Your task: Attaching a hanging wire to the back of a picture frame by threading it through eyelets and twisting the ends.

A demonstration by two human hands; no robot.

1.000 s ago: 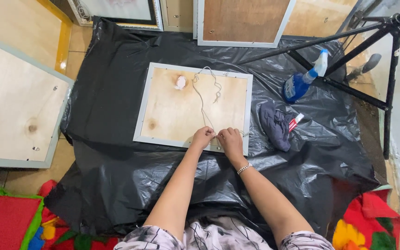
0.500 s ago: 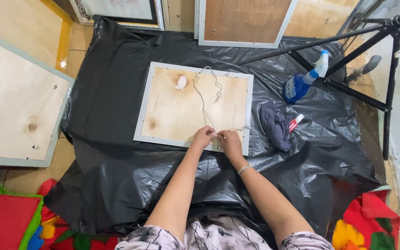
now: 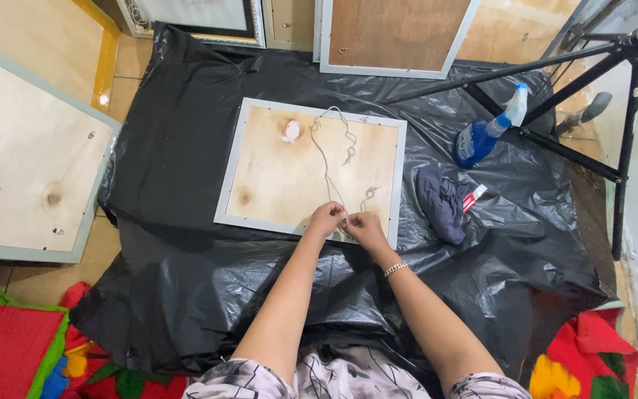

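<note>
A picture frame lies face down on black plastic sheeting, its plywood back up and its rim pale grey. A thin light string loops across the plywood from the far rim down to the near edge. My left hand and my right hand meet at the near edge of the frame, fingers pinched together on the string's end. A bracelet circles my right wrist. A small white wad rests on the plywood near the far left.
A blue spray bottle, a dark cloth and a small red-and-white tube lie right of the frame. A black tripod stands at the right. Other framed boards lie at the left and along the far side.
My hands stay at the frame's near edge; only the fingers shift slightly on the string.
</note>
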